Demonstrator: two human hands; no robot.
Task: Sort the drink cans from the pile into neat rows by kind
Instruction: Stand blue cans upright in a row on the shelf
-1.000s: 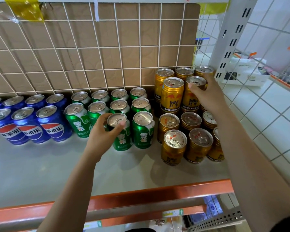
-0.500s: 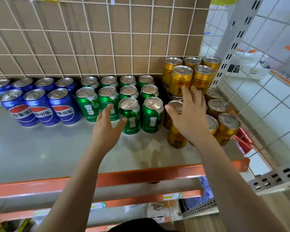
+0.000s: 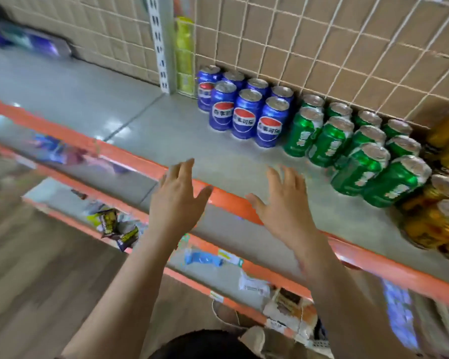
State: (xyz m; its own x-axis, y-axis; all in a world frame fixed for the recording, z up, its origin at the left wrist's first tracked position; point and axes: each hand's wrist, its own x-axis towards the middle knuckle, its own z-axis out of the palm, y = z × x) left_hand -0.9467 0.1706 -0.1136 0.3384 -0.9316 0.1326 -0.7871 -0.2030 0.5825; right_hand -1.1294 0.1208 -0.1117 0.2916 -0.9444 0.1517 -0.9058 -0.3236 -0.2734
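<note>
Drink cans stand beyond and right of both hands; left hand and right hand spread wide, empty, over shelf edge

Orange-edged shelf, wire grid, perhaps snack packets

We are seeing glossy metal on the blue cans and green cans, a smooth grey shelf gleaming faintly, and painted wire mesh.
</note>
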